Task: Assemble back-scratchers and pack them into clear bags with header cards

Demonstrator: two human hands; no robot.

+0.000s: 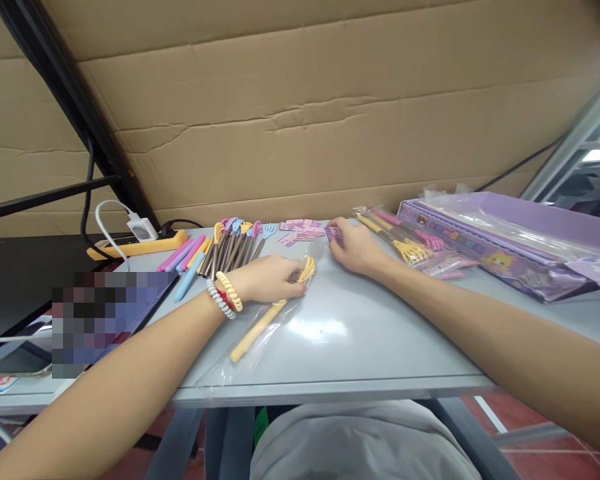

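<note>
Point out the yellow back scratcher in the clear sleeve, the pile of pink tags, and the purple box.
yellow back scratcher [257, 328], head view, mid handle.
pink tags [303, 231], head view, pile centre.
purple box [505, 257], head view, front wall.

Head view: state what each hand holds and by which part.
The left hand pinches the yellow back scratcher near its claw end, inside a clear sleeve. The right hand grips a small pink card by its edge.

No lettering is clear enough to read
</note>
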